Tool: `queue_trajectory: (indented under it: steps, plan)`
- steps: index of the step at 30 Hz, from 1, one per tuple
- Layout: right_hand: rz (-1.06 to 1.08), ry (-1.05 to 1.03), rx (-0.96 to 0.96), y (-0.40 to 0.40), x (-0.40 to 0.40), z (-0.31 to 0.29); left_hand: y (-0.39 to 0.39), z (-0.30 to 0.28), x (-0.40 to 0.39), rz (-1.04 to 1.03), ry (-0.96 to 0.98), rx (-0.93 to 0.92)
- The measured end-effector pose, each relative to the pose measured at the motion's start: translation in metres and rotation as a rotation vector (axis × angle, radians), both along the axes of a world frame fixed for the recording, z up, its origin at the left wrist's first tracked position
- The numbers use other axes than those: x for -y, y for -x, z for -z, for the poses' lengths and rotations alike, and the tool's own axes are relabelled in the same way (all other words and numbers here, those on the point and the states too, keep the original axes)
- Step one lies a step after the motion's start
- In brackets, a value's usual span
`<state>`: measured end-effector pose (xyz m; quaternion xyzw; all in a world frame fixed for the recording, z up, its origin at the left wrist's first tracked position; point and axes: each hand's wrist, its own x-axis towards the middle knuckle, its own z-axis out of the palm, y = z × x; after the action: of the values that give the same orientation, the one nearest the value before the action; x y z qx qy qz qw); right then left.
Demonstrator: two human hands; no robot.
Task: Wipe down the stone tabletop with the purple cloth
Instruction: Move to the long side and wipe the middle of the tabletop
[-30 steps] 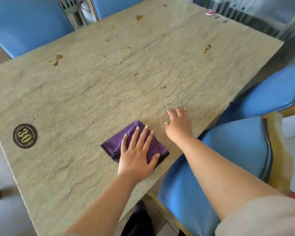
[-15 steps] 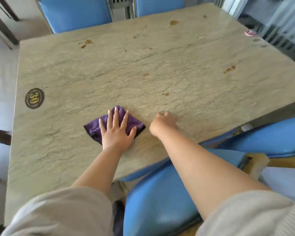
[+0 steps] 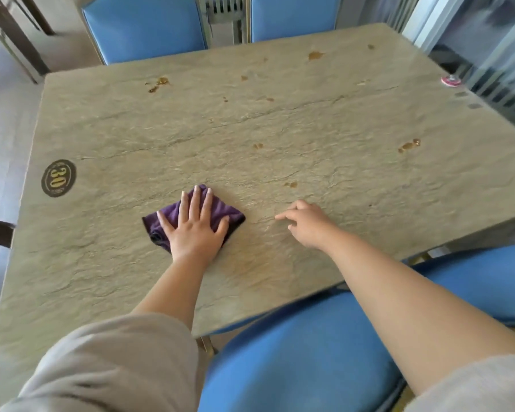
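A folded purple cloth lies on the greenish-grey stone tabletop, near its front edge. My left hand presses flat on the cloth with straight, spread fingers and covers most of it. To the right of the cloth, my right hand rests on the bare stone with loosely bent fingers and holds nothing. Several brown stains mark the tabletop, such as one at the right and one at the far left.
A round dark badge reading 30 sits at the table's left side. A small pink-and-white round object lies at the far right edge. Blue padded chairs stand at the far side and at the near side.
The view has swung so the table sits squarer. My left hand has slid the cloth away from the front edge, further onto the table. My right hand stays beside it on the stone.
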<state>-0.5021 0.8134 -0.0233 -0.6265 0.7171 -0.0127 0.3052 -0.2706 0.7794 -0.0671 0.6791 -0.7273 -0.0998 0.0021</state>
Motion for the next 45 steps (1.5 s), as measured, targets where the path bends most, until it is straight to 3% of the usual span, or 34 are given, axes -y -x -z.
queue_trajectory:
  steps: [3, 8, 11, 17, 19, 24, 29, 31, 35, 37, 39, 42, 43, 45]
  plan:
    - [0.047, 0.146, 0.009, 0.025, 0.01, 0.002, 0.041, -0.004, 0.004, -0.057, -0.037, -0.02]
    - [0.09, 0.318, -0.195, 0.068, 0.036, 0.015, 0.093, -0.002, -0.056, 0.43, 0.05, -0.038]
    - [0.014, 0.385, -0.252, 0.09, 0.044, 0.034, 0.087, -0.001, -0.052, 0.519, 0.063, -0.001]
    - [0.029, 0.526, -0.152, 0.098, 0.045, 0.054, 0.123, 0.001, 0.043, -0.099, 0.044, -0.015]
    - [0.076, 0.546, -0.078, 0.099, 0.048, 0.059, 0.15, 0.0, 0.062, -0.167, 0.013, -0.024]
    - [0.117, 0.597, 0.11, 0.108, 0.047, 0.061, 0.185, -0.003, 0.003, 0.3, 0.078, -0.019]
    - [0.099, 0.617, 0.186, 0.112, 0.043, 0.057, 0.129, -0.006, -0.044, 0.746, 0.055, 0.043]
    - [0.092, 0.605, 0.194, 0.111, 0.041, 0.055, 0.113, -0.003, -0.028, 0.674, 0.055, 0.081]
    - [0.092, 0.618, 0.195, 0.112, 0.039, 0.053, 0.129, 0.0, 0.017, 0.113, 0.075, 0.015]
    - [0.077, 0.623, 0.201, 0.114, 0.039, 0.053, 0.149, 0.001, 0.024, -0.029, 0.066, 0.005]
    - [0.06, 0.611, 0.213, 0.115, 0.035, 0.055, 0.165, 0.001, 0.009, 0.068, 0.076, 0.013]
    - [0.165, 0.534, 0.283, 0.114, 0.025, 0.049, 0.166, -0.003, -0.027, 0.423, 0.03, -0.041]
    - [0.236, 0.515, 0.294, 0.109, 0.02, 0.044, 0.159, -0.007, -0.031, 0.488, -0.01, -0.141]
    - [0.25, 0.594, 0.249, 0.086, 0.01, 0.031, 0.138, -0.016, -0.034, 0.427, -0.019, -0.397]
